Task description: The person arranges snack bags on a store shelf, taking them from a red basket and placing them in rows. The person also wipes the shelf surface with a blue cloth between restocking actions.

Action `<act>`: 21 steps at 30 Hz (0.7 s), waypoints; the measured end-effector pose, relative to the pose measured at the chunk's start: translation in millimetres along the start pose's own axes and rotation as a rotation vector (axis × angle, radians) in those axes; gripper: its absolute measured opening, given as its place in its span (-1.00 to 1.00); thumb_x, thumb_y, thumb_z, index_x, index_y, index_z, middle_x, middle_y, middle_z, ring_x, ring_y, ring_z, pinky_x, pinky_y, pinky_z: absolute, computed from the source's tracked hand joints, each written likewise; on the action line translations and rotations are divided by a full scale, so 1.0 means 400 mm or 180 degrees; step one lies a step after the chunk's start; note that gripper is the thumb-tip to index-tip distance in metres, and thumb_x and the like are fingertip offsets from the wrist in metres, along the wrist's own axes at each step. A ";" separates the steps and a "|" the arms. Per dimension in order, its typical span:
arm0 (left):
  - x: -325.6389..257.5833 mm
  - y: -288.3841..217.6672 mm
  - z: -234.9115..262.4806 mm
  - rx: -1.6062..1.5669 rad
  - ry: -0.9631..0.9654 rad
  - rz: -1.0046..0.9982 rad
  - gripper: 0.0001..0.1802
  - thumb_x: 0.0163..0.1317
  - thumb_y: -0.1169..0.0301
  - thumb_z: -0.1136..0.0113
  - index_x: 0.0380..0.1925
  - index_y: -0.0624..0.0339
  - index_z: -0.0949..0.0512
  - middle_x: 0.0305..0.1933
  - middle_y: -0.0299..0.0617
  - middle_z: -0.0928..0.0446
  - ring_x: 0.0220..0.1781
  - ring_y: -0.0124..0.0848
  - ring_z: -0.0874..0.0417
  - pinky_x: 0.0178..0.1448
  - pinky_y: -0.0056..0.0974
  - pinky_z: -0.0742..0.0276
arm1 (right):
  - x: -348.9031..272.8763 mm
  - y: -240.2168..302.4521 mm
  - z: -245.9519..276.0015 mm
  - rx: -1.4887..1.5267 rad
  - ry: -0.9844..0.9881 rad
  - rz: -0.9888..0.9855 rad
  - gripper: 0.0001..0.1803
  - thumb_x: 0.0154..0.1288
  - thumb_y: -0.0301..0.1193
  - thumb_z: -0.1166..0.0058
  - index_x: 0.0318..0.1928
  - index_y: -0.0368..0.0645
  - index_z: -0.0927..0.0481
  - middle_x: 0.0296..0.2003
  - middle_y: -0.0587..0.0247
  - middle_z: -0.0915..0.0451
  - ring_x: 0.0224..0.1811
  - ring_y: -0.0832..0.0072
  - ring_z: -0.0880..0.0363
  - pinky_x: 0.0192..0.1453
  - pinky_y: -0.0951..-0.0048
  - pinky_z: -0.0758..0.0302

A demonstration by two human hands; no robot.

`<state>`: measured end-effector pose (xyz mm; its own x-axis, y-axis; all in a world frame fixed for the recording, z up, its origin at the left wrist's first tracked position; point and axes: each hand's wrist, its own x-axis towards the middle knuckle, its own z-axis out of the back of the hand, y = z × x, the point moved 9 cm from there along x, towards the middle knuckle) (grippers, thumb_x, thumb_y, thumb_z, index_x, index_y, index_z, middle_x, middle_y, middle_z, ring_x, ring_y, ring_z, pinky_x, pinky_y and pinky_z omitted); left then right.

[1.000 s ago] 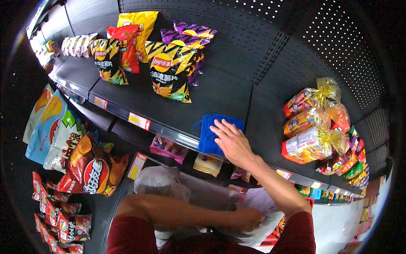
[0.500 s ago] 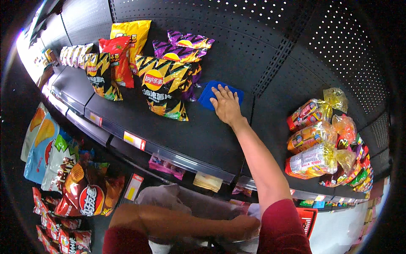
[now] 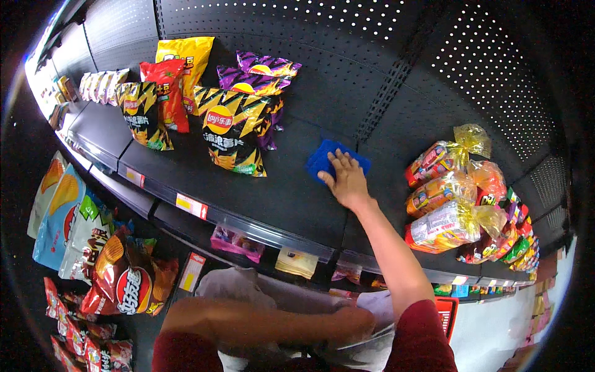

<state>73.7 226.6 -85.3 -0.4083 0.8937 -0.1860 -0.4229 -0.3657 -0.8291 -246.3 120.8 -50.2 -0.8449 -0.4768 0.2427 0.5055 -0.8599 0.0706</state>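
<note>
Five fingers spread, and it's the right hand (image 3: 348,180) laid flat on a blue cloth (image 3: 318,163), palm down, nothing pinched! That cloth sits on the black shelf (image 3: 297,208), poking out past the fingertips, mostly toward ten o'clock of the hand.

Over at three o'clock, look at these: three see-through bags (image 3: 441,193), stacked up the shelf one behind another, necks gathered in yellow, brightly printed packets showing through the film.

Swing round to ten: a big black-and-gold chip bag (image 3: 230,141) standing up front, a smaller black-and-gold bag (image 3: 139,118) farther off, and a red bag (image 3: 170,102) right against a tall yellow bag (image 3: 197,59). Purple bags (image 3: 266,64) crowd in at eleven.

Down a level now! Pink packet (image 3: 235,243) at eight, beige packet (image 3: 296,263) at seven, both tucked below the shelf edge. Farther out at eight, a plump brown chip bag (image 3: 118,282) with chips printed across its front.

And at six, the left forearm crosses the lap; the left hand (image 3: 359,325) is in shadow, so I can't tell how its fingers are set. Red basket (image 3: 445,310) at five, only partly showing past the sleeve.
</note>
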 end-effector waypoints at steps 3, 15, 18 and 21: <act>0.003 -0.003 -0.002 0.0121 -0.0241 -0.0109 -0.79 0.28 0.31 -0.02 -0.32 0.20 -0.54 -0.35 0.15 -0.60 -0.20 0.10 -0.66 -0.11 0.16 -0.55 | -0.118 0.082 0.043 -0.0042 0.0081 0.0361 -0.39 0.44 -0.03 0.06 0.33 -0.14 -0.40 0.39 0.00 -0.31 0.41 0.04 -0.26 0.44 0.08 -0.24; 0.018 0.024 0.008 -0.0244 -0.0743 -0.0654 -0.72 0.36 0.26 0.02 -0.34 0.25 -0.52 -0.37 0.11 -0.55 -0.28 0.06 -0.61 -0.11 0.10 -0.48 | -0.229 -0.188 0.173 0.2756 -0.1220 -0.1300 -0.79 0.38 -0.42 -0.07 -0.13 -0.34 -0.60 -0.38 0.23 -0.62 -0.31 0.50 -0.55 -0.15 0.44 -0.47; 0.000 0.014 0.015 -0.0225 -0.0609 -0.0578 -0.73 0.35 0.26 0.03 -0.32 0.23 -0.53 -0.34 0.09 -0.58 -0.22 0.05 -0.62 -0.09 0.08 -0.49 | -0.143 -0.278 0.332 0.3502 -0.2317 -0.1037 -0.76 0.38 -0.47 -0.08 0.00 -0.27 -0.62 -0.18 0.40 -0.63 -0.13 0.63 -0.49 0.03 0.54 -0.43; -0.002 -0.001 -0.003 -0.0625 -0.0269 -0.0590 -0.73 0.32 0.26 0.02 -0.30 0.21 -0.56 -0.28 0.08 -0.63 -0.14 0.05 -0.65 -0.07 0.07 -0.51 | -0.041 -0.377 0.567 0.2491 -0.3447 -0.0637 -0.73 0.33 -0.49 -0.12 0.01 -0.29 -0.64 -0.04 0.13 -0.64 0.01 0.39 -0.57 0.18 0.39 -0.46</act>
<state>75.1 226.5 -85.4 -0.4081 0.9128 0.0161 -0.3350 -0.1333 -0.9327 -268.9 299.6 154.7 -0.5373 0.3380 0.7727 0.6640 -0.3954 0.6346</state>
